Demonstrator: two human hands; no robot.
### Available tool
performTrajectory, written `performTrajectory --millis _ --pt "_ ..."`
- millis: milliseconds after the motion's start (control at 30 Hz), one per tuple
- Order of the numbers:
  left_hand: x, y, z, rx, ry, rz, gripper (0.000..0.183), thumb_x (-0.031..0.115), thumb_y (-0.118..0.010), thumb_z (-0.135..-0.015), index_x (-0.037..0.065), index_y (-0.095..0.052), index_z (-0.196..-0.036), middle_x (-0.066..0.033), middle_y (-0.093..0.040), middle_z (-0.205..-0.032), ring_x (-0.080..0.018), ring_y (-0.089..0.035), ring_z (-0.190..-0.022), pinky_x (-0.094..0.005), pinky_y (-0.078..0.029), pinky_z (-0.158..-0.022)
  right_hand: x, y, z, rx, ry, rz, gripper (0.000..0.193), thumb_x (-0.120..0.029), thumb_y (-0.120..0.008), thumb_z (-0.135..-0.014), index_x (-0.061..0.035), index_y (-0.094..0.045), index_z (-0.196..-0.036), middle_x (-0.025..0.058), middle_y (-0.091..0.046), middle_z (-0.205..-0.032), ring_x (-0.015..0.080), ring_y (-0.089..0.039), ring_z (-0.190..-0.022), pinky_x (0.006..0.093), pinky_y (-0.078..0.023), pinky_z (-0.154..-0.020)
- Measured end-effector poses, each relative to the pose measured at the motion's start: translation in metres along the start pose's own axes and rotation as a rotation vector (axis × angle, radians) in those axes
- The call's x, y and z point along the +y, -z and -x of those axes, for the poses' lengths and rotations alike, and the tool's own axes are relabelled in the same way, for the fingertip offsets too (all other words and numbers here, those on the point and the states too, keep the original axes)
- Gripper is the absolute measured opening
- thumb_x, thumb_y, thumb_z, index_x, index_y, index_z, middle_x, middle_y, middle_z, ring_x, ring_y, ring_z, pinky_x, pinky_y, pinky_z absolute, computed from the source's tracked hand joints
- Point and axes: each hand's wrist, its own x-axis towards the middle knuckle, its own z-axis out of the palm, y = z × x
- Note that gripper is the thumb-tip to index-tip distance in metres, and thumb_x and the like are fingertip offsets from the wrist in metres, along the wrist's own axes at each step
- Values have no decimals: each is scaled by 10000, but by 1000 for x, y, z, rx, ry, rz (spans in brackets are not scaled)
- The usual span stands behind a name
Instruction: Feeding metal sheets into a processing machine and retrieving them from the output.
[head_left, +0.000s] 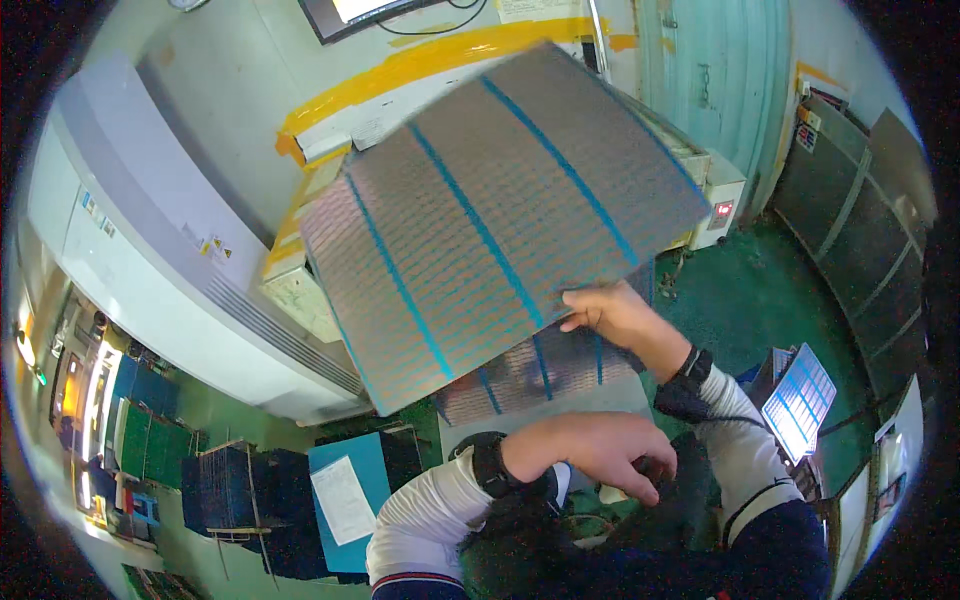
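A large thin rectangular panel [480, 210], grey-brown with fine rows of lines and blue stripes across it, is held up at a tilt before me. My right hand [615, 315] pinches its near edge, thumb on top. Beneath it a similar striped panel [515, 372] shows in part, above a pale grey surface [620, 395]. My left hand [600, 455] hangs near my body, away from the panel, its fingers loosely bent and the thumb apart. A small pale thing [612, 493] shows just below that hand; I cannot make out what it is.
Behind the raised panel stands a yellow-taped machine with a control box [722, 212]. A tall white cabinet [150, 250] stands left. Dark racks [225, 490] and a blue board with a paper sheet [343, 500] are lower left. Large dark panels [850, 220] and a smaller striped panel [800, 400] stand right.
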Motion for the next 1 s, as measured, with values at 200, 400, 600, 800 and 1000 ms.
performTrajectory --millis 200,400,600,800,1000 --pt "0 2 2 16 -5 -8 417 329 -668 -821 23 -585 -1093 -154 -607 -1013 -329 -582 -969 -410 -470 -825 38 6 10 223 -153 -279 265 -123 -668 -848 18 -590 -1058 125 -658 -959 256 -673 -849 360 -549 -670" --pt "-1 1 2 2 -2 1 421 332 -667 -818 25 -585 -1095 -152 -602 -1022 -330 -576 -984 -412 -469 -831 31 3 10 140 -158 -241 262 -134 -639 -873 0 -575 -1089 116 -653 -942 270 -672 -833 362 -546 -658" --pt "-1 3 5 4 -12 -31 449 352 -657 -818 31 -573 -1120 -152 -598 -1017 -330 -576 -988 -416 -469 -831 35 -4 5 197 -190 -201 283 -139 -643 -870 -5 -561 -1105 120 -647 -964 277 -672 -819 359 -544 -652" --pt "3 4 7 18 8 -55 442 344 -661 -814 35 -576 -1118 -156 -598 -1014 -332 -579 -978 -415 -470 -827 33 -5 -2 224 -168 -216 221 -118 -632 -869 -42 -575 -1069 97 -658 -935 242 -675 -800 336 -543 -666" --pt "2 4 8 25 4 -35 447 341 -666 -809 33 -577 -1120 -161 -598 -1005 -337 -582 -964 -414 -474 -812 28 -8 -12 157 -114 -198 198 -139 -612 -885 -41 -588 -1055 80 -658 -937 224 -673 -793 322 -540 -685"
